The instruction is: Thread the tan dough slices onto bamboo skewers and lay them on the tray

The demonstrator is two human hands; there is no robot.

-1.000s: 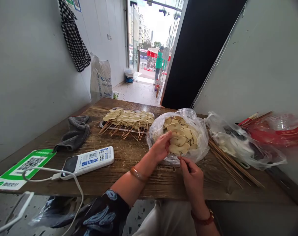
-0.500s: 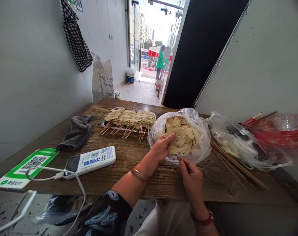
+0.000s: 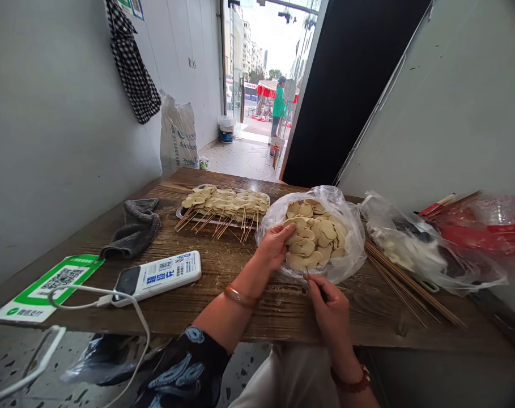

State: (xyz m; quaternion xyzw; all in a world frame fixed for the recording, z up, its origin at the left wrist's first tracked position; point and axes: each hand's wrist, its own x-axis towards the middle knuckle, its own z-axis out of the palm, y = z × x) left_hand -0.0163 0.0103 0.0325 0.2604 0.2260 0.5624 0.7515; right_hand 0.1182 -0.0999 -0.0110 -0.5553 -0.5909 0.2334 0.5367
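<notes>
My left hand (image 3: 275, 245) is closed at the left side of a clear plastic bag (image 3: 354, 249), its thumb and fingers gripping pale, flat round slices (image 3: 303, 247). These slices overlap in a row above the heap of similar slices (image 3: 320, 218) in the bag. Below them, my right hand (image 3: 328, 303) pinches the end of a thin skewer (image 3: 306, 275), most of which is hidden. To the left of the bag, a metal tray (image 3: 179, 213) bears finished-looking rows of slices on skewers (image 3: 227, 201), their bare stick ends pointing toward me.
Loose bamboo skewers (image 3: 410, 283) lie at the right, beside another plastic bag (image 3: 465, 272). On the left are a dark grey cloth (image 3: 132, 232), a white power bank (image 3: 167, 276) with a cable (image 3: 143, 323), and a green QR-code card (image 3: 57, 286). A person (image 3: 278, 105) stands outside the doorway.
My left hand has shifted slightly left and up along the slices. My right hand has moved a little to the left, still pinching the skewer end.
</notes>
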